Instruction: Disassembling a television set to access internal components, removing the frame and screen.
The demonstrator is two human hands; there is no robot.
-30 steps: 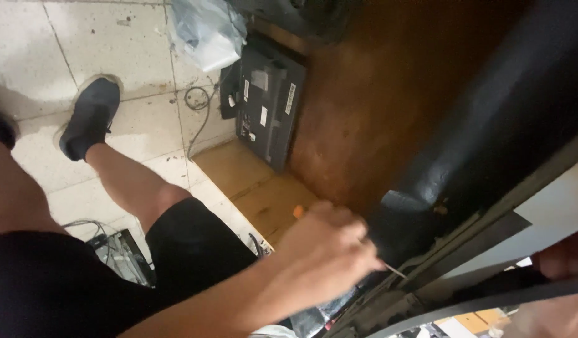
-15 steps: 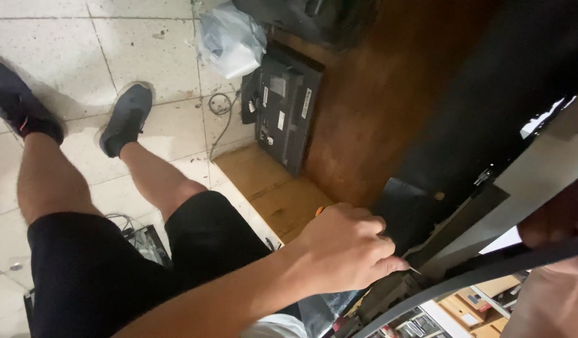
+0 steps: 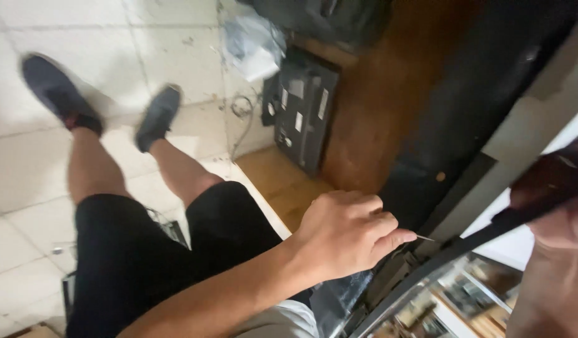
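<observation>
Left hand (image 3: 348, 235) is gripping a thin-tipped tool (image 3: 424, 238) against a dark panel's edge, while the right hand (image 3: 561, 216) is clamping a dark strip (image 3: 539, 188).

The left hand's fingers are curling shut around the tool's handle, which is hidden inside the fist; only the fine metal tip is poking out past the knuckles, pointing toward the black panel (image 3: 476, 94) just beyond it. The right hand, blurred at the frame's edge, is closing on the dark strip above a grey frame bar (image 3: 439, 266) that is running between the two hands. Beyond the left hand, a black box with white labels (image 3: 304, 119) is leaning against a brown wooden board (image 3: 376, 106). Behind the left forearm, the person's legs in black shorts (image 3: 132, 250) are standing on a pale tiled floor (image 3: 26, 181).
</observation>
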